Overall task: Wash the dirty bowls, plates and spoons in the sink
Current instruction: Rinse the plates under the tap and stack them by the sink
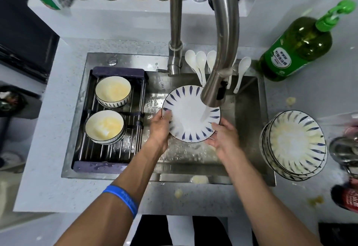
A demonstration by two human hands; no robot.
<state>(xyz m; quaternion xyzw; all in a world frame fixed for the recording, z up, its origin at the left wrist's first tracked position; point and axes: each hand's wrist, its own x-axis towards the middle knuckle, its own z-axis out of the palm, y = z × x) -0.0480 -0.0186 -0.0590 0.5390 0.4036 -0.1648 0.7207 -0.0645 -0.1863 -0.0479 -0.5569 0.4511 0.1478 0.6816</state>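
Nearest to us are our two forearms, the left one ringed by a blue wristband [124, 197], reaching out over the front edge of the bench [44, 168] into the steel sink [249, 127]. Our left hand [157, 129] grips the left rim of a white plate [190, 113] with blue dashes, thumb lying over the top face and fingers curled under. Our right hand [224, 136] cups the plate's lower right edge from beneath, fingers spread and loosely open, thumb against the rim. We hold the plate tilted over the middle of the sink, and water runs from the faucet [215, 90] onto its right half.

On the left side of the sink a drying rack [116, 148] spans the basin. Two stacks of bowls sit on it: the far bowls [113, 91] and the near bowls [104, 125], each top bowl smeared yellow inside. Along the back ledge, behind the faucet, white spoons [200, 63] lean with their handles pointing down into the basin; the spout hides some of them.

On the bench right of the sink stands a stack of dirty plates [294, 145], the same blue pattern, with yellowish residue on the top one. Behind it stands a green bottle of dish soap [296, 48] with a pump top. Yellow scraps [199, 179] lie on the sink's front ledge and the bench nearby.
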